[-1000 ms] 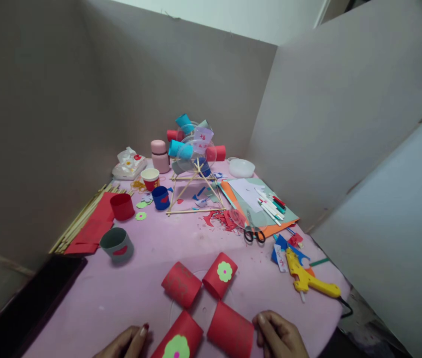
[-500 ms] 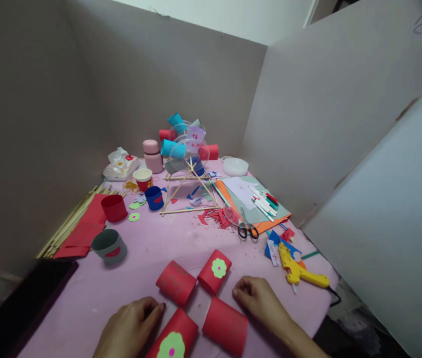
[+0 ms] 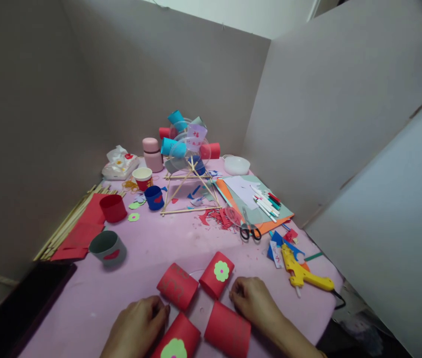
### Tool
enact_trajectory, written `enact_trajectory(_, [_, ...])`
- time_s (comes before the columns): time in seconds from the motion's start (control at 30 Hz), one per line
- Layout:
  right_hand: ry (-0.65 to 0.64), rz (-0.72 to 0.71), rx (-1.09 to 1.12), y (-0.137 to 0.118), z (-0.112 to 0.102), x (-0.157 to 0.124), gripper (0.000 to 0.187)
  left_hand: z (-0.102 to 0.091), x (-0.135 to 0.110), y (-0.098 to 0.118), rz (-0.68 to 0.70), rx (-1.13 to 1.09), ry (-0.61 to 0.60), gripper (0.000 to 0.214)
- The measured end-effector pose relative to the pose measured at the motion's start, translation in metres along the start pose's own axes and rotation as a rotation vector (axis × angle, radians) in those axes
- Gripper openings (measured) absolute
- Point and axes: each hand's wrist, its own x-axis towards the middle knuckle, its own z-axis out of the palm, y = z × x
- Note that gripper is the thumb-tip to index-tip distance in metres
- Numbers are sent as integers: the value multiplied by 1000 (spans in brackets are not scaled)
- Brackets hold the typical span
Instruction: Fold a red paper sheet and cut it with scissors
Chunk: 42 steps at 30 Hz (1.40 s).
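Several red paper tubes [image 3: 227, 329] form a ring on a clear plastic disc [image 3: 200, 309] in front of me. Two of these tubes bear a green paper flower [image 3: 221, 271]; the others show drawn lines. At the disc's left side is my left hand [image 3: 136, 323], its thumb and forefinger closed at the rim, close to the lower left tube [image 3: 181, 332]. My right hand [image 3: 254, 300] has its fingers curled at the opposite side, beside the upper right tube [image 3: 211, 283]. The tubes hide much of the disc, and the fingertips are partly hidden.
Behind stands a stick-framed wheel [image 3: 192, 166] with paper tubes. A yellow glue gun [image 3: 303, 275], scissors [image 3: 250, 231] and markers [image 3: 268, 205] lie on the right. Grey [image 3: 108, 247], red [image 3: 113, 208] and blue [image 3: 154, 197] paper cups stand left, near bamboo sticks [image 3: 63, 221].
Both hands have edged slightly inward toward the ring of tubes. The whole view has shifted a little; the tubes keep nearly the same arrangement.
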Motion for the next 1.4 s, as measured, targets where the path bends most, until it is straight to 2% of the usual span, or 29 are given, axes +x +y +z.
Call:
enact_trajectory(0.4, [1, -26, 6, -1, -6, 3, 20, -3, 3, 2, 4, -23, 1, 32])
enact_trajectory(0.73, [-1, -48, -12, -10, -20, 24, 20, -16, 14, 3, 15, -48, 35, 30])
enact_trajectory(1.03, [0, -70, -14, -23, -29, 57, 21, -35, 39, 0, 36, -104, 63, 28])
enact_trajectory(1.4, [22, -102, 6, -40, -34, 113, 18, -58, 83, -7, 16, -131, 92, 25])
